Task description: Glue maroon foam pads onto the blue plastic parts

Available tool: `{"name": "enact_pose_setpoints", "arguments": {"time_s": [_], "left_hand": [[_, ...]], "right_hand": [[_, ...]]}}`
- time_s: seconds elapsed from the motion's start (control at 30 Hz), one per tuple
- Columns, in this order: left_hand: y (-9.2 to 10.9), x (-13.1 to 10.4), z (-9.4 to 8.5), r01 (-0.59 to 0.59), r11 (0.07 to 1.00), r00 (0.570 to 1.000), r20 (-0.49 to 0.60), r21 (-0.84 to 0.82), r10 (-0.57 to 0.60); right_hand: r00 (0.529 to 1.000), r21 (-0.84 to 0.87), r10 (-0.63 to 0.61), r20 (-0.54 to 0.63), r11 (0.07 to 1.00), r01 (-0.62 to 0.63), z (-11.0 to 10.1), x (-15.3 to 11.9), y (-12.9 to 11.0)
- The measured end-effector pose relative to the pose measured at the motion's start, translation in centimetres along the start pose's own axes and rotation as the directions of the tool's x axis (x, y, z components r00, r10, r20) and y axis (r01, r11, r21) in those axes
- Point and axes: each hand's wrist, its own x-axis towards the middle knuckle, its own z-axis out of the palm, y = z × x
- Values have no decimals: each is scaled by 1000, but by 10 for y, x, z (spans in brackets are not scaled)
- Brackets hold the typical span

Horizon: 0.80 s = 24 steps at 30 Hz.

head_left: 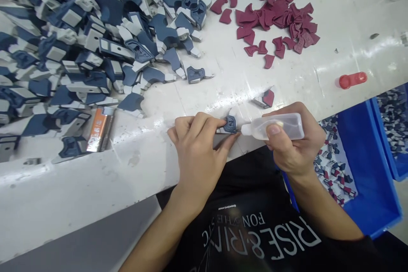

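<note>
1. A heap of blue-and-white parts [95, 42] covers the far left of the white bench [334, 4]; an orange tube [99, 129] lies at its near edge.
2. The left hand [197, 153] rests at the bench's front edge, fingers curled shut, thumb and forefinger pinching one small blue part [230, 124]. The part sits just right of the fingertips, its moulded face up, resting on or just above the bench; which cannot be told.
3. The bottle [277, 126] lies with its long axis left to right, nozzle pointing left and meeting the part's right edge. It is clear, soft-looking, uncapped.
4. The right hand [295, 144] wraps closed round the bottle, thumb on top. Both hands are close to the part; the left one has it.
5. A finished-looking piece [265, 98] with a maroon insert lies just behind the bottle.
6. Maroon pieces [277, 17] are scattered far back; a red cap [352, 80] lies to the right, a blue bin [369, 165] below the bench edge.
</note>
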Motion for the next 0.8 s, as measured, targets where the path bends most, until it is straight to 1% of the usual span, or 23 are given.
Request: {"name": "enact_pose_setpoints", "arguments": {"time_s": [0.13, 0.23, 0.4, 0.6, 0.8], "left_hand": [[0, 0, 0, -3, 1000, 1000, 8, 12, 2], [0, 0, 0, 3, 1000, 1000, 11, 13, -3], [0, 1, -1, 8, 1000, 1000, 26, 4, -8], [-1, 1, -2, -6, 1000, 1000, 17, 9, 6], [-1, 1, -2, -12, 1000, 1000, 11, 1, 12]], "right_hand": [[999, -71, -44, -15, 997, 43, -9, 2, -4], [997, -117, -57, -44, 992, 51, -10, 1, -4], [995, -114, -49, -89, 993, 39, -3, 4, 2], [990, -117, -43, -131, 993, 28, 7, 12, 9], [989, -56, -44, -142, 998, 36, 17, 15, 8]]}}
